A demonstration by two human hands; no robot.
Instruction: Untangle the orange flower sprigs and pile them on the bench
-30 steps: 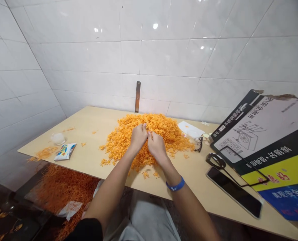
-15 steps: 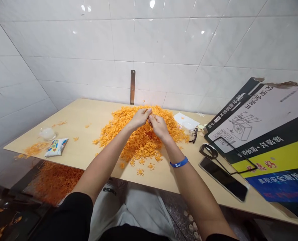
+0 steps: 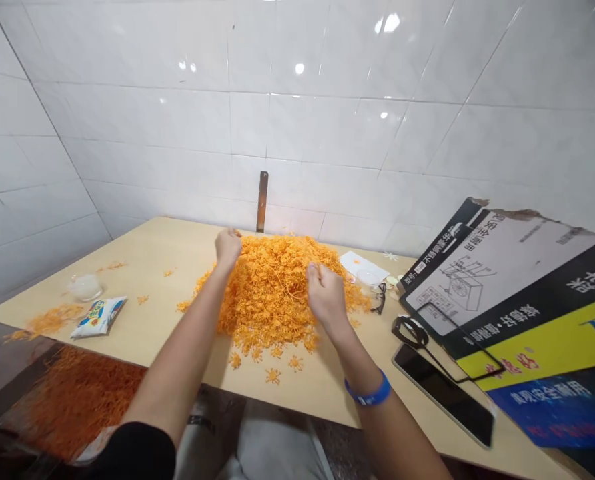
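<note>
A large heap of small orange many-legged plastic pieces covers the middle of the table. My left hand is at the heap's upper left edge, its fingers curled closed; whatever they pinch is hidden. Over the right side of the heap, my right hand is closed too, thumb pressed on the fingers, and I cannot make out what is in it. A thin orange strand lies on the heap between the hands. Several loose orange pieces lie in front of it.
On the left of the table are a white packet, a clear cup and scattered orange bits. To the right are eyeglasses, a phone, a black wire stand and a printed carton. An orange-filled container sits below left.
My hands were together above the heap and have parted, the left moving left and the right slightly right. The camera view has tilted upward.
</note>
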